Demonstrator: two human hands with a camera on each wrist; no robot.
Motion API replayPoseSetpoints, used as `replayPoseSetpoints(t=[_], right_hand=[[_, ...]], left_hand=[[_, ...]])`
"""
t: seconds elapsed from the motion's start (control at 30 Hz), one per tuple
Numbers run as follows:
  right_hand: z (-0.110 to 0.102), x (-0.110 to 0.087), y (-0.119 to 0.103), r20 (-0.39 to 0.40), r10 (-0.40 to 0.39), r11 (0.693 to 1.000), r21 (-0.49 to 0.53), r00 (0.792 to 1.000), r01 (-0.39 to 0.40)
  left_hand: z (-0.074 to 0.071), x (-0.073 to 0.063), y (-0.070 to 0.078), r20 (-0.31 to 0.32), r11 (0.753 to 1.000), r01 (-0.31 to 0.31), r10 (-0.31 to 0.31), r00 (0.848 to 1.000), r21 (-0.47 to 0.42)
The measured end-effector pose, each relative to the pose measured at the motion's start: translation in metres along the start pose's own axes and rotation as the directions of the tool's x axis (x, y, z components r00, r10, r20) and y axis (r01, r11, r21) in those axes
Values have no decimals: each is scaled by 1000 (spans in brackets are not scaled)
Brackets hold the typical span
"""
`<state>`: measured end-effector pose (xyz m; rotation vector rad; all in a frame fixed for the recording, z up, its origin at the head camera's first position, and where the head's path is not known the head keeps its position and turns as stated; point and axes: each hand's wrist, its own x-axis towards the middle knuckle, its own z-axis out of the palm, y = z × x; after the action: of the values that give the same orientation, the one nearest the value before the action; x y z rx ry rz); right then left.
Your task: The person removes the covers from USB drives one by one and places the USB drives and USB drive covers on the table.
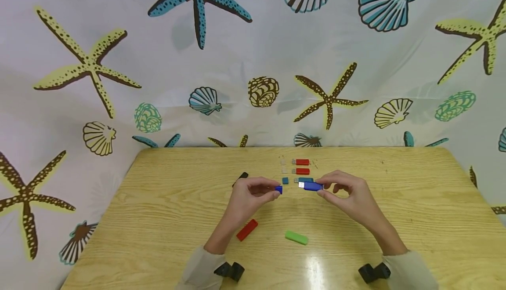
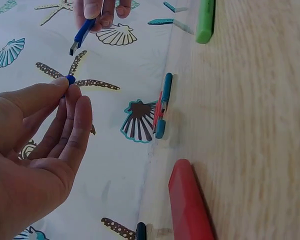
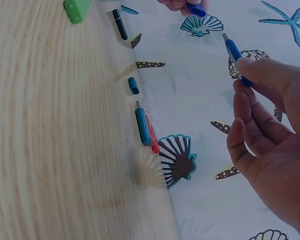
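Observation:
Between thumb and fingers, my left hand [image 1: 253, 194] pinches a small blue cap [image 1: 279, 190]. My right hand [image 1: 353, 195] pinches the rear end of a blue USB stick [image 1: 312, 186], its bare metal plug pointing left toward the cap. A gap separates cap and stick, and both are held above the table. Just behind them lies a teal USB stick [image 1: 305, 179] with its plug exposed, its teal cap [image 1: 285, 180] apart on its left. In the right wrist view the blue USB stick [image 3: 234, 52] tilts upward, away from the cap [image 3: 195, 9].
Two red USB sticks [image 1: 302, 162] [image 1: 302, 171] lie uncapped at the back, with clear caps [image 1: 283, 167] beside them. Nearer the front are a closed red stick [image 1: 247, 230] and a green one [image 1: 296, 237]. Behind the left hand is a black stick [image 1: 242, 177]. A patterned cloth [image 1: 237, 61] hangs behind the table.

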<state>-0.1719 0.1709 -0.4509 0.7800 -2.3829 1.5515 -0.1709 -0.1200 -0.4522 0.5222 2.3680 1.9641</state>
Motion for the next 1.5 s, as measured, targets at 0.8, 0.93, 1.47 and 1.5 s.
replayPoseSetpoints(t=[0.8, 0.93, 1.47, 1.5], right_hand=[[14, 2, 23, 20, 101, 994, -32, 995, -100], [13, 2, 27, 27, 156, 988, -29, 987, -155], [20, 8, 44, 40, 249, 966, -85, 968, -245], [20, 8, 45, 40, 254, 964, -91, 967, -249]], left_hand=[[5, 9, -23, -10, 993, 44, -43, 999, 114], [6, 9, -26, -6, 990, 55, -55, 998, 132], [9, 27, -30, 24, 960, 128, -138, 990, 248], [10, 28, -31, 29, 956, 121, -133, 991, 266]])
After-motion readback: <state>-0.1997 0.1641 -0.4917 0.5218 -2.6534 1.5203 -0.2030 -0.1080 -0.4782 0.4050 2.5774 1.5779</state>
